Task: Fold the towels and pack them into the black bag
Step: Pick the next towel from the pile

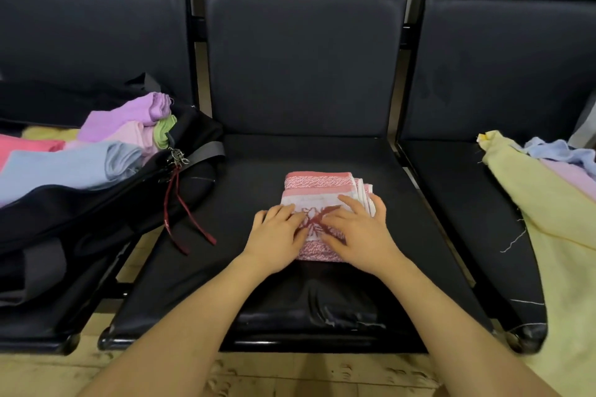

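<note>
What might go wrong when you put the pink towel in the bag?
The pink towel is folded in loose layers under the left hand and right hand; lifted carelessly, it may unfold. The black bag already bulges with folded towels, so one might slide out.

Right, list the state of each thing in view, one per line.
Pink patterned towel: folded, flat on the middle seat.
Left hand: flat on the towel.
Right hand: flat on the towel.
Black bag: open, holding folded towels.
Yellow towel: unfolded, right seat.
</note>
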